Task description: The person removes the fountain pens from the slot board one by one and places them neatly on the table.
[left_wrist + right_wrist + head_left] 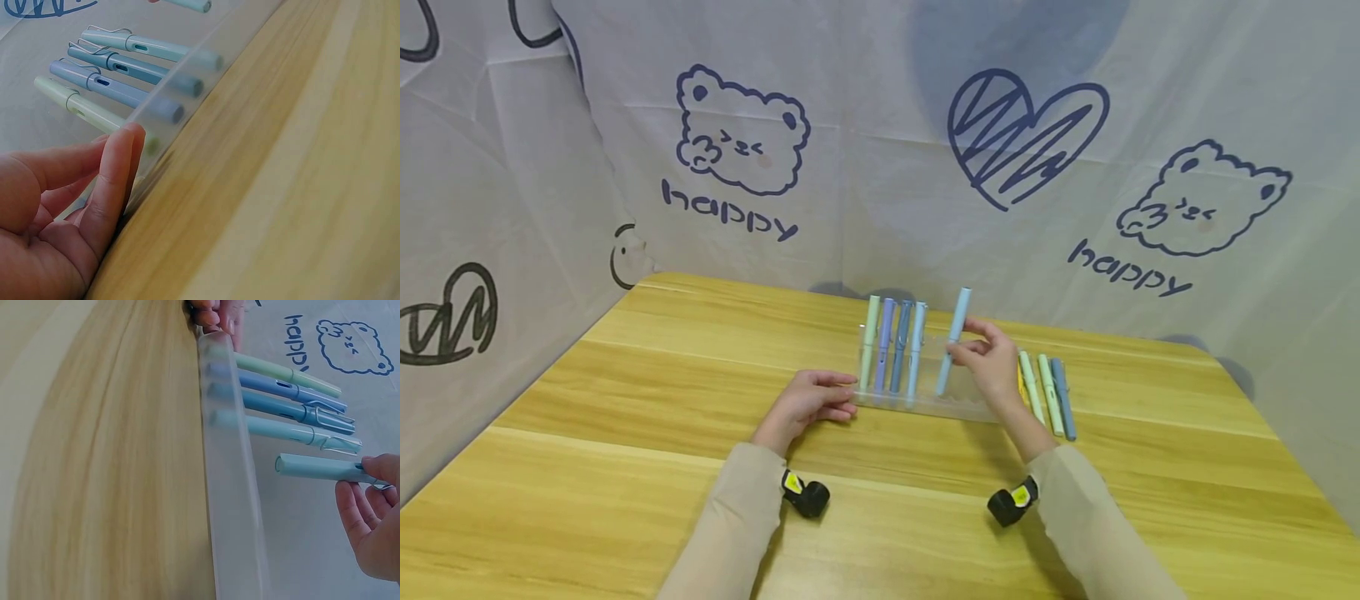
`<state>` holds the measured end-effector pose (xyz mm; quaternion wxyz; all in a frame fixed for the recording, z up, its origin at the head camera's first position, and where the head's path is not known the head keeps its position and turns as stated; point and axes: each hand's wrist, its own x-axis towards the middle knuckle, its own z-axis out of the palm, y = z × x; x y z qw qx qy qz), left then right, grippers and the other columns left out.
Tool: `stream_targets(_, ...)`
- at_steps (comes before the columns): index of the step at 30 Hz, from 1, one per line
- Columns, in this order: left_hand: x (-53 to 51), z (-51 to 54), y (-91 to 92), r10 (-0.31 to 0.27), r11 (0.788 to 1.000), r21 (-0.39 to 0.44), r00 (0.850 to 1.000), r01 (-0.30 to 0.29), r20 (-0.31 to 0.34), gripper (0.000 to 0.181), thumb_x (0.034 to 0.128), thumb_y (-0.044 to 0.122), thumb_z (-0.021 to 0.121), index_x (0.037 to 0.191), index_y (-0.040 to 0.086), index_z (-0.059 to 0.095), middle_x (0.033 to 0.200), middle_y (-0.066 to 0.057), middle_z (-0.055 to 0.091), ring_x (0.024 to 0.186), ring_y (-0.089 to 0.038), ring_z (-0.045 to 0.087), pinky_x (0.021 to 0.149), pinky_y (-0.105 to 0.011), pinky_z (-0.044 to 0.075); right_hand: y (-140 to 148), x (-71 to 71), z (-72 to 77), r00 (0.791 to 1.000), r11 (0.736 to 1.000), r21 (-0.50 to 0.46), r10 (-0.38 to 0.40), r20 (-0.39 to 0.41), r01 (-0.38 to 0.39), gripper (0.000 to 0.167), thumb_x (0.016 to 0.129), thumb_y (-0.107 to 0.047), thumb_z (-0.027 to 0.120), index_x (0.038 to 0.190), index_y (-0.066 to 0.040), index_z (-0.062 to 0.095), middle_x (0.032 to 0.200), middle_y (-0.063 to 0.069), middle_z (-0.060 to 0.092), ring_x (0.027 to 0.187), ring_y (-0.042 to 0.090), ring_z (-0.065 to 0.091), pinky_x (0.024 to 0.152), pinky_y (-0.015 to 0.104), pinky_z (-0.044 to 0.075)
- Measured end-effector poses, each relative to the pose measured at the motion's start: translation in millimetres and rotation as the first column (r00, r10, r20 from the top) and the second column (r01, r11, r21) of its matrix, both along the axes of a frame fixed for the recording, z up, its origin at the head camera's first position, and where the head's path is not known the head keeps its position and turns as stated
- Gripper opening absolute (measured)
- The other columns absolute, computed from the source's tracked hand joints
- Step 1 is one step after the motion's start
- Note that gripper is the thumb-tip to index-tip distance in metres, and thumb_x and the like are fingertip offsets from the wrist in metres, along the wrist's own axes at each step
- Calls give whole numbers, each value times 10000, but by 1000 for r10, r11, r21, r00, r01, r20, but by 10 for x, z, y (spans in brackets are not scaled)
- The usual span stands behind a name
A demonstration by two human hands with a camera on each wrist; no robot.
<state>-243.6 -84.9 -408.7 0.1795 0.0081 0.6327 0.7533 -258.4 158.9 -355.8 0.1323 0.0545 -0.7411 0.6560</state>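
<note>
A clear pen stand (955, 407) holds four pens in a row at its left: a pale green pen (868, 346), a purple pen (884, 346), a dark blue pen (900, 346) and a light blue pen (916, 354). My left hand (808, 404) grips the stand's left end between thumb and fingers; in the left wrist view the hand (69, 212) pinches that edge. My right hand (992, 362) pinches another light blue pen (958, 317) by its middle, upright and slightly tilted. In the right wrist view this pen's lower end (300, 465) is apart from the stand's front ledge (234, 487).
To the right of the stand, two pale green pens (1049, 393) and a dark blue pen (1063, 398) lie on the wooden table (625, 417), with something yellow (1021, 383) partly behind my right hand. A printed cloth (880, 167) hangs behind the table.
</note>
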Motion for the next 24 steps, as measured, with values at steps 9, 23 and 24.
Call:
stream_targets(9,6,11,-1,5,1000,-1,1000,-5,7,331,869,-77,497,1189,-154,460,753,-119,625,596,-148,619,593,-243,554,87,13,2,999,999,-47,-11,-32,9,445,745,165,606,1165,109,469,1029,202,528,624,15,581,570,204,543)
stream_targets(23,7,4,-6,-14,1000,8,1000,14,-6,346,873,-79,489,1202,-170,433,739,-105,622,603,-147,621,599,-246,554,305,80,34,998,999,-23,-39,-45,38,507,752,143,617,1217,64,432,1044,209,533,664,31,572,568,226,549)
stream_targets(24,6,0,-8,-16,1000,8,1000,16,-7,347,874,-79,488,1203,-172,431,737,-105,622,602,-147,621,598,-246,555,322,81,29,998,999,-23,-43,-45,42,507,751,142,618,1215,62,432,1038,207,533,665,32,573,569,236,551)
